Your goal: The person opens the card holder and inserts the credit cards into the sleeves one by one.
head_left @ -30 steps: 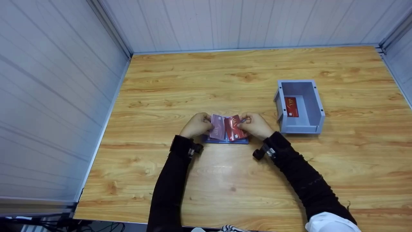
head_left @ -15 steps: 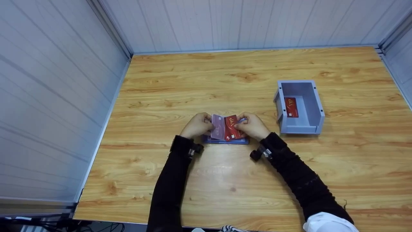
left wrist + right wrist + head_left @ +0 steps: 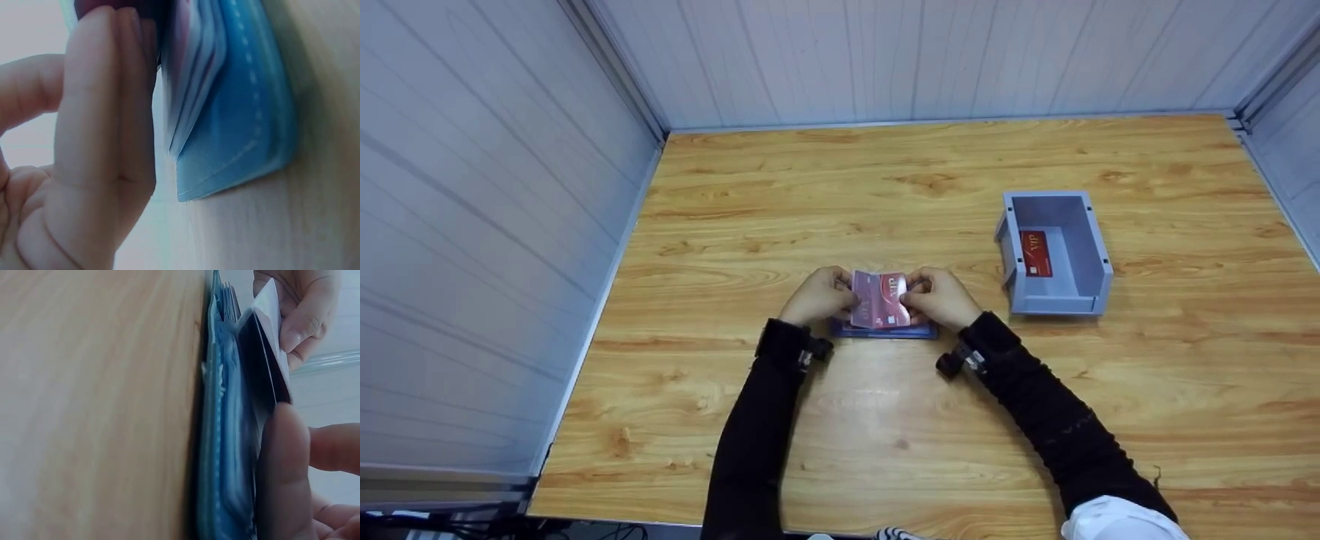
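A blue card holder [image 3: 885, 333] with clear plastic sleeves lies opened out on the table, below both hands. My left hand [image 3: 816, 295] pinches a raised milky sleeve [image 3: 865, 301] by its left side. From the other side, my right hand [image 3: 946, 298] holds a red VIP card [image 3: 894, 288] between thumb and fingers, and the card overlaps the sleeve. In the left wrist view, several stacked sleeves [image 3: 188, 84] fan out over the blue cover [image 3: 242, 112]. The right wrist view shows the card and sleeve standing up from the holder at an angle, the left thumb [image 3: 304, 326] against them.
A grey plastic bin [image 3: 1057, 305] stands to the right, with another red VIP card [image 3: 1036, 255] inside. The wooden table [image 3: 840, 187] meets pale panel walls [image 3: 825, 60] at the back and sides.
My right hand has moved left with the red card, first straightening it beside the sleeve, then bringing it over to overlap the sleeve. The left hand has stayed in place.
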`<state>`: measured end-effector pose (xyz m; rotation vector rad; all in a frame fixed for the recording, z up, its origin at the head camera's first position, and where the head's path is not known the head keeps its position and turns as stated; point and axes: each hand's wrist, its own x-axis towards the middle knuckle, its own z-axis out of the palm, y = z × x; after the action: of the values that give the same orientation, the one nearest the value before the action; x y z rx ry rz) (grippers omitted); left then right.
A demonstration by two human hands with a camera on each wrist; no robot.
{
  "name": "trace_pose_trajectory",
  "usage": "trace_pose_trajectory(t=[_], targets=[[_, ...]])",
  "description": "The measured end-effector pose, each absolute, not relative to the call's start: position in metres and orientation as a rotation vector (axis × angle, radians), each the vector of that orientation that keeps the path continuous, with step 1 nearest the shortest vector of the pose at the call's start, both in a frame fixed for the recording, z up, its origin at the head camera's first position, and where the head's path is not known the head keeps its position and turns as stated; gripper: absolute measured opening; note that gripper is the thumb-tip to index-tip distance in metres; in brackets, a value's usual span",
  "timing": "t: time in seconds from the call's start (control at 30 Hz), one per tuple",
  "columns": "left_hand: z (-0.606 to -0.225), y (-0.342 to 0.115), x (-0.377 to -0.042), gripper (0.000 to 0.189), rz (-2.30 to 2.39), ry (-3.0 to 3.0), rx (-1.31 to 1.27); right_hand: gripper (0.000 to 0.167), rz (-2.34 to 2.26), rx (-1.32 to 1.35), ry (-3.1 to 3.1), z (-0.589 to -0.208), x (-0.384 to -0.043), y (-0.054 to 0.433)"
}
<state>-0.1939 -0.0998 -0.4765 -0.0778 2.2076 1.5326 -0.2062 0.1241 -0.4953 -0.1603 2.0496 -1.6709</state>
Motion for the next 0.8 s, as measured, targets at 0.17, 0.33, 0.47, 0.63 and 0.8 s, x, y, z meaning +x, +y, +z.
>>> trace_pose_trajectory(t=[0.17, 0.33, 0.47, 0.63, 0.8], targets=[[-0.4769, -0.1005, -0.1938, 0.024, 1.541, 2.204, -0.066, 0.037, -1.698, -0.164, 2.050, -0.4954, -0.2056, 0.1231], [-0.4780, -0.1001, -0.1936, 0.024, 1.555, 2.196, -0.055, 0.043, -1.643, -0.149, 2.102, -0.4945, -0.2063, 0.1216], [-0.4774, -0.0990, -0.1927, 0.025, 1.555, 2.194, -0.050, 0.050, -1.574, -0.146, 2.170, -0.4917, -0.2063, 0.1213], [-0.4765, -0.0988, -0.1918, 0.026, 1.553, 2.195, -0.040, 0.047, -1.564, -0.137, 2.177, -0.4914, -0.2072, 0.1215], [-0.4765, -0.0997, -0.1929, 0.026, 1.552, 2.196, -0.024, 0.044, -1.579, -0.148, 2.165, -0.4935, -0.2088, 0.1222]])
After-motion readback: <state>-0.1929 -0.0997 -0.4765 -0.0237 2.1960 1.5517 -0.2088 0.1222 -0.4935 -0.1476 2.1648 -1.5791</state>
